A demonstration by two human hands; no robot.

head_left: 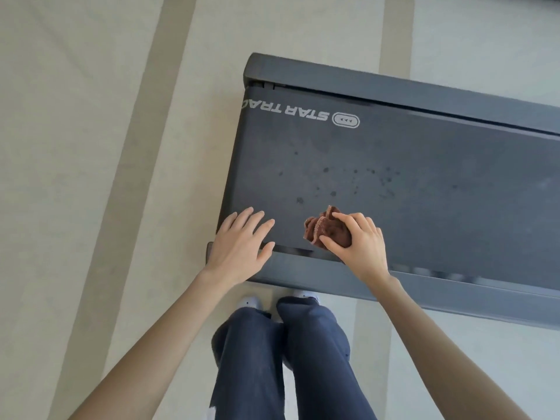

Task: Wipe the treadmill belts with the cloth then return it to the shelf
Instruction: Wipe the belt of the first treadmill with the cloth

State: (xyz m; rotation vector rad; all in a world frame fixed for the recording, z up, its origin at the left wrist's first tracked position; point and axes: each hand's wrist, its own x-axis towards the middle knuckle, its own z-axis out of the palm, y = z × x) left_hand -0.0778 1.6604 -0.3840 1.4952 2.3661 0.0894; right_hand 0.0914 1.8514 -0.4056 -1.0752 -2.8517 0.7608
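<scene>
- Fingers [348, 219] of your right hand [360, 242] curl round the brown cloth [325, 230] and press it, bunched up, on the near edge of the treadmill belt [409, 183]. A bunched cloth is easy to push.
- Your left hand [239, 247] is spread flat, holding nothing, on the belt's corner, near the cloth. I think it props you up while you bend.
- Dark spots [325, 170] sit farther out on the belt, so that bit looks not yet wiped.
- No shelf shows here, so the cloth goes back later.
</scene>
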